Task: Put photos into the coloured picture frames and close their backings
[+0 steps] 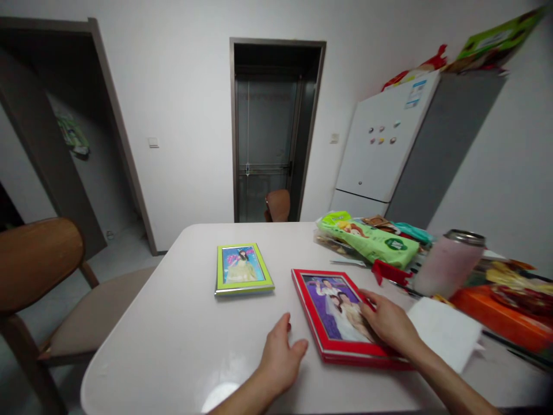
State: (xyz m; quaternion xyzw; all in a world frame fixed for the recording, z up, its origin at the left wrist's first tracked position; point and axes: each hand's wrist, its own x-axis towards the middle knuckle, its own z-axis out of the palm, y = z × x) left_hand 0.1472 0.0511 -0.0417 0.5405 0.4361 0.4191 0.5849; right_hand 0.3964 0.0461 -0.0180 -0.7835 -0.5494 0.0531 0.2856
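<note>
Gripping the red photo frame at its right, presumably for steadiness, the right hand faces the empty, wide-fingered left hand.

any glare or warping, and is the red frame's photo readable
In the head view, a glare patch on the white table at the bottom edge; the left doorway is dark; the refrigerator leans outward, likely wide-angle distortion; the photo in the red photo frame is readable, partly covered by the right hand.
</note>
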